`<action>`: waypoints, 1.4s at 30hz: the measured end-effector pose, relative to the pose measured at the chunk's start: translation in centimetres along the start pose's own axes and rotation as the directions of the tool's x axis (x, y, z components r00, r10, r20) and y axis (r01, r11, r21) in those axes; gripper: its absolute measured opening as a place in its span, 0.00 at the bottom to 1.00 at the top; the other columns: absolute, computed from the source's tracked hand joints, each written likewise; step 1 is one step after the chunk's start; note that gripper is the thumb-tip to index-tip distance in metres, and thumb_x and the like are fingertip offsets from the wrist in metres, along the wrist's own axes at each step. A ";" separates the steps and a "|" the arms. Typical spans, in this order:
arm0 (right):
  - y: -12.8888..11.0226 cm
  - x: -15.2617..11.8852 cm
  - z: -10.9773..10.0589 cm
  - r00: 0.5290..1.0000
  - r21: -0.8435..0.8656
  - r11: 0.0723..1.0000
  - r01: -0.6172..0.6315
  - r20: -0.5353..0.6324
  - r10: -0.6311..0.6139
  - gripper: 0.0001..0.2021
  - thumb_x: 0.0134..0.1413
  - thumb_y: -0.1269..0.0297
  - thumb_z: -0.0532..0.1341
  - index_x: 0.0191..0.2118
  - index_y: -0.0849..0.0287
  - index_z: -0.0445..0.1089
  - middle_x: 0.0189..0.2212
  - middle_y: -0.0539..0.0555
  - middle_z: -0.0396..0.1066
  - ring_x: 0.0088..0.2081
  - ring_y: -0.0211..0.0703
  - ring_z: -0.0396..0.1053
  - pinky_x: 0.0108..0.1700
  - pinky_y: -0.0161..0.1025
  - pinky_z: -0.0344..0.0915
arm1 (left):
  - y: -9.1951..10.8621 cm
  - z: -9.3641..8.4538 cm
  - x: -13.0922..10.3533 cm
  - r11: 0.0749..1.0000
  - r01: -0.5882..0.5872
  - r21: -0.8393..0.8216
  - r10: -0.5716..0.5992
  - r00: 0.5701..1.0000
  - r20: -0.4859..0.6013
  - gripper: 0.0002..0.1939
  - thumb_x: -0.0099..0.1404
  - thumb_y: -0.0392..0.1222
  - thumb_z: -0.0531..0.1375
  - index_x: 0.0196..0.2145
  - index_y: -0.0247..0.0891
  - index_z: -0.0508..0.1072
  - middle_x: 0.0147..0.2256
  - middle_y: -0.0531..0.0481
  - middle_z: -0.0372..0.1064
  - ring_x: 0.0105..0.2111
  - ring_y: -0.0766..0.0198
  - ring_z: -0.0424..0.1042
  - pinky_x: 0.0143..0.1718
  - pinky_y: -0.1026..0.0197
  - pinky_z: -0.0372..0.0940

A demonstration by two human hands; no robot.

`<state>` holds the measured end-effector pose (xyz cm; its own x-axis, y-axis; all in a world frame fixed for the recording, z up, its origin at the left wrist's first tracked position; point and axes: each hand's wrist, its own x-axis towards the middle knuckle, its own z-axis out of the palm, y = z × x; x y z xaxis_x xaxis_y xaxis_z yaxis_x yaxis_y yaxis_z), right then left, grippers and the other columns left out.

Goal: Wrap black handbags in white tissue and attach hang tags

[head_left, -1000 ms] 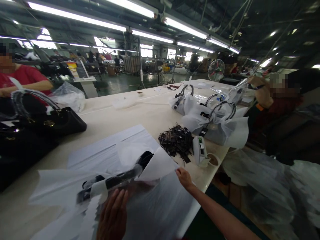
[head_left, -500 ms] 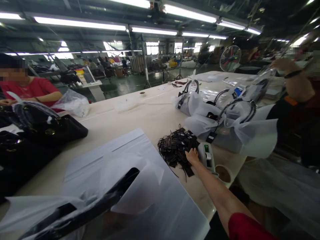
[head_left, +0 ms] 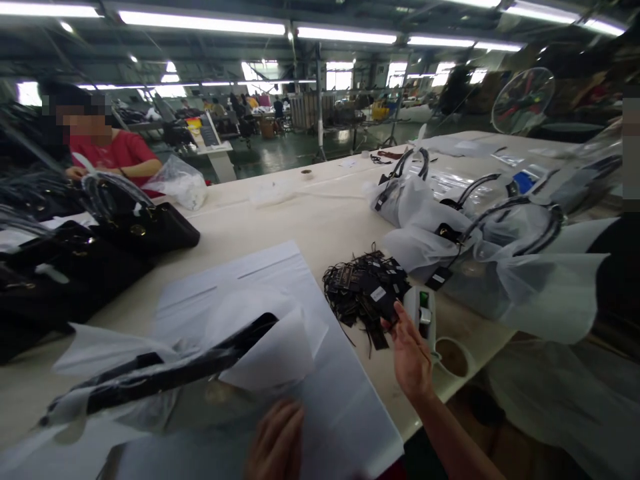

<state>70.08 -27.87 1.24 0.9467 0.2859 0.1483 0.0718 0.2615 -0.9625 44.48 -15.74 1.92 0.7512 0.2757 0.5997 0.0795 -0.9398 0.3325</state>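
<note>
My right hand (head_left: 411, 353) holds a black tag (head_left: 381, 293) with a white label between thumb and fingers. Below and around that tag lies a pile of black tags with cords (head_left: 345, 283). My left hand (head_left: 278, 437) is low in the view, its fingers bent over the near side of a wrapped bag; whether it grips anything is hidden. The bag's black handles (head_left: 185, 373) are in clear plastic, with translucent white sheet (head_left: 280, 353) around them. Large white sheets (head_left: 345, 400) lie under the bag.
Right of the pile are a grey-white device (head_left: 425, 313) and a tape roll (head_left: 453, 357). Wrapped bags (head_left: 480, 267) stand at the right, black bags (head_left: 135, 233) at the left. A person in red (head_left: 120, 157) sits at the far left.
My right hand has turned palm up and lifted a tag from the pile. My left hand has come into view at the bottom. The view has swung left.
</note>
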 end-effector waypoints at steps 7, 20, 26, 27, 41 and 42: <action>-4.4 -6.8 3.4 0.903 0.354 0.852 -0.386 0.334 0.270 0.19 0.51 0.52 0.58 0.49 0.49 0.70 0.56 0.51 0.63 0.58 0.50 0.58 0.58 0.56 0.56 | 5.4 2.3 9.7 0.184 0.756 -0.628 -0.588 0.597 0.546 0.24 0.53 0.35 0.59 0.49 0.38 0.66 0.49 0.43 0.66 0.34 0.64 0.70 0.33 0.63 0.67; -4.6 -7.9 5.1 0.866 0.347 0.817 -0.461 0.375 0.330 0.21 0.51 0.51 0.58 0.50 0.51 0.69 0.57 0.52 0.62 0.60 0.49 0.54 0.61 0.55 0.52 | 5.7 2.2 7.4 -0.190 0.787 -0.587 -0.444 0.465 0.766 0.13 0.50 0.45 0.62 0.28 0.30 0.71 0.23 0.46 0.71 0.22 0.65 0.70 0.21 0.66 0.58; -4.3 -9.6 5.8 0.876 0.331 0.833 -0.443 0.357 0.324 0.20 0.51 0.51 0.58 0.49 0.49 0.69 0.57 0.50 0.61 0.61 0.48 0.53 0.62 0.54 0.51 | 5.1 1.3 7.1 -0.188 0.808 -0.558 -0.441 0.438 0.783 0.12 0.48 0.45 0.61 0.25 0.33 0.68 0.20 0.48 0.70 0.19 0.65 0.69 0.19 0.67 0.58; -4.3 -9.9 5.9 0.879 0.331 0.834 -0.441 0.348 0.326 0.19 0.51 0.51 0.58 0.49 0.49 0.69 0.57 0.50 0.61 0.61 0.48 0.53 0.61 0.54 0.51 | 4.9 1.1 6.9 -0.189 0.815 -0.548 -0.433 0.432 0.791 0.12 0.48 0.45 0.61 0.25 0.33 0.68 0.20 0.48 0.70 0.19 0.65 0.70 0.18 0.67 0.58; -5.0 -13.9 8.5 0.922 0.307 0.877 -0.371 0.235 0.308 0.19 0.51 0.52 0.58 0.49 0.49 0.69 0.56 0.51 0.63 0.60 0.49 0.55 0.61 0.57 0.51 | 3.4 -1.2 4.1 -0.138 0.866 -0.481 -0.357 0.409 0.840 0.08 0.46 0.42 0.57 0.24 0.36 0.64 0.17 0.52 0.67 0.17 0.66 0.68 0.15 0.68 0.56; -5.0 -14.1 8.6 0.924 0.303 0.881 -0.364 0.234 0.301 0.19 0.52 0.52 0.57 0.49 0.49 0.70 0.56 0.51 0.63 0.59 0.49 0.55 0.61 0.57 0.51 | 3.2 -1.2 3.9 -0.135 0.865 -0.483 -0.367 0.409 0.835 0.08 0.46 0.42 0.57 0.23 0.36 0.64 0.17 0.52 0.68 0.17 0.66 0.68 0.16 0.67 0.57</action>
<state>53.71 -25.23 5.89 0.8231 0.5591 -0.0998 -0.3767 0.4059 -0.8327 46.85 -17.45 6.21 0.8253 0.2891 -0.4851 0.3229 0.4631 0.8254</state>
